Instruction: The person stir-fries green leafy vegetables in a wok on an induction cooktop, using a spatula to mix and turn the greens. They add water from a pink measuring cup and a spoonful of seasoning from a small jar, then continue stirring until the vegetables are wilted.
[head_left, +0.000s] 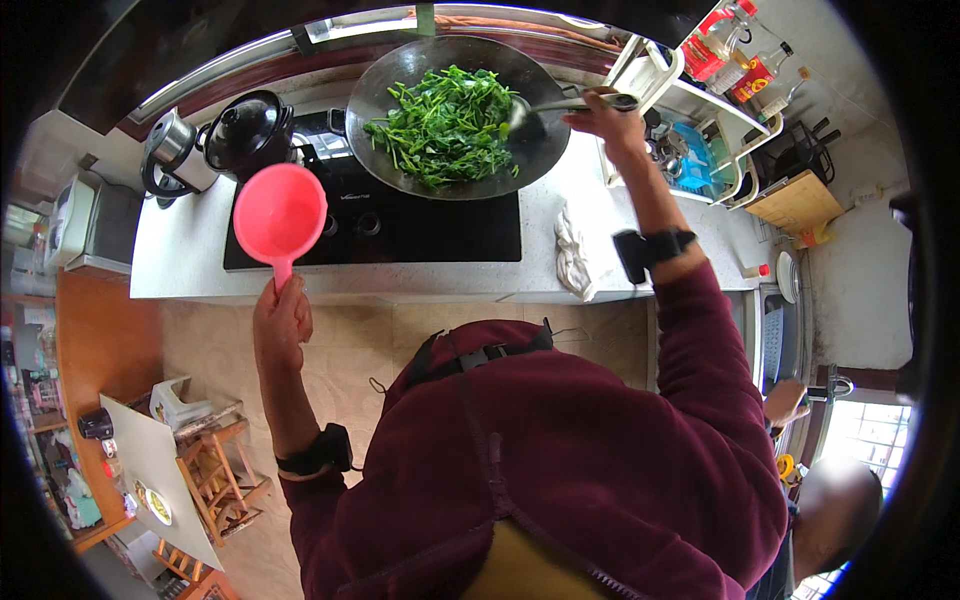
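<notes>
My left hand (281, 319) grips the handle of a pink plastic ladle (279, 212), held up before the left front of the black glass cooktop (420, 236). Nothing solid shows in its bowl. Farther back, my right hand (611, 124) is closed around the handle of a metal spatula or ladle (555, 107). The head of that tool touches the right side of a heap of chopped leafy greens (450, 127). Those greens lie in a large dark wok (536, 161) on the cooktop.
A lidded black pot (247, 131) and a steel kettle (169, 150) stand left of the wok. On the right are a crumpled white cloth (573, 251), a dish rack (694, 154) and sauce bottles (750, 79). Another person (832, 517) is close at my right, near the sink (772, 330).
</notes>
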